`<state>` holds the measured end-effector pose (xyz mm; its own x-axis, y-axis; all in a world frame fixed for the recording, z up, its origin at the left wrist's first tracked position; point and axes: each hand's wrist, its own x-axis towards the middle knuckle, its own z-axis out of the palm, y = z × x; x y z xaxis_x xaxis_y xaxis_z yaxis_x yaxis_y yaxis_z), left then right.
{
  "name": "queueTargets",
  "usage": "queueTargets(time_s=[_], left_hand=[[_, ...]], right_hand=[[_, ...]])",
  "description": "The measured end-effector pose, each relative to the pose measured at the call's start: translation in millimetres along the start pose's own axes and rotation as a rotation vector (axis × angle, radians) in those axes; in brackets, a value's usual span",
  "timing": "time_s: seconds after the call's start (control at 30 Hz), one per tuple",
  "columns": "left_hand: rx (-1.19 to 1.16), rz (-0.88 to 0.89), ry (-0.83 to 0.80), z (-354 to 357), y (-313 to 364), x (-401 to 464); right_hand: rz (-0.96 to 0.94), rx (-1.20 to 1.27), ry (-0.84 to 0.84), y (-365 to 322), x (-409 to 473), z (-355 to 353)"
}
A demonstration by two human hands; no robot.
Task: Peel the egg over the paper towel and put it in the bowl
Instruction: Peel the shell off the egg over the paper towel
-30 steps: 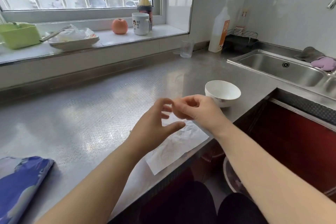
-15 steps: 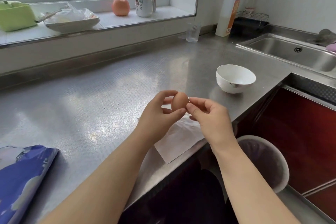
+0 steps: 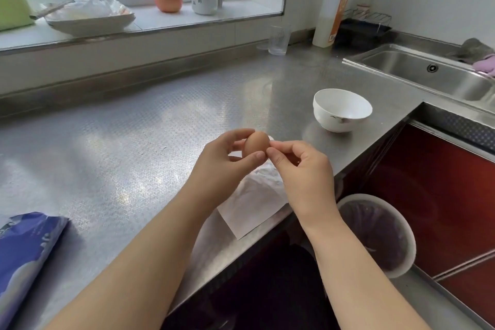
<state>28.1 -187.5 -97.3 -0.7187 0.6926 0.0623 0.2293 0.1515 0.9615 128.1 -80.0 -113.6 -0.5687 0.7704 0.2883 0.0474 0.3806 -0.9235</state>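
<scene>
A brown egg (image 3: 256, 144) with its shell on is held upright in the air, my left hand (image 3: 227, 166) gripping it between thumb and fingers. My right hand (image 3: 302, 171) has its fingers curled and its thumb and fingertip pinch at the egg's right side. Under both hands a white paper towel (image 3: 254, 203) lies flat at the steel counter's front edge. A white bowl (image 3: 341, 110) with nothing in it stands on the counter, beyond and to the right of the egg.
A steel sink (image 3: 428, 72) lies at the far right, a lined bin (image 3: 380, 233) on the floor below the counter edge. A glass (image 3: 278, 39) and a bottle (image 3: 332, 8) stand at the back. A blue packet (image 3: 24, 257) lies at the near left.
The egg, hidden inside my hands a second ago, now shows between my fingertips. My head has dipped, bringing the bin into sight. My right fingertips have shifted slightly on the egg's side.
</scene>
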Motion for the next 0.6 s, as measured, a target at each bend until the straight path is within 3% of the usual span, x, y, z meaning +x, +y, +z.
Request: queueTargets(time_s=[0.27,0.6], left_hand=[[0.048,0.016,-0.002,-4.0,1.2,3.3],[0.084,0.025,0.016,-0.6,-1.0,4.3]], right_hand=[[0.000,-0.041,0.015,-0.7,3.8,6.1],[-0.157,-0.209,0.050,3.2,4.7,10.6]])
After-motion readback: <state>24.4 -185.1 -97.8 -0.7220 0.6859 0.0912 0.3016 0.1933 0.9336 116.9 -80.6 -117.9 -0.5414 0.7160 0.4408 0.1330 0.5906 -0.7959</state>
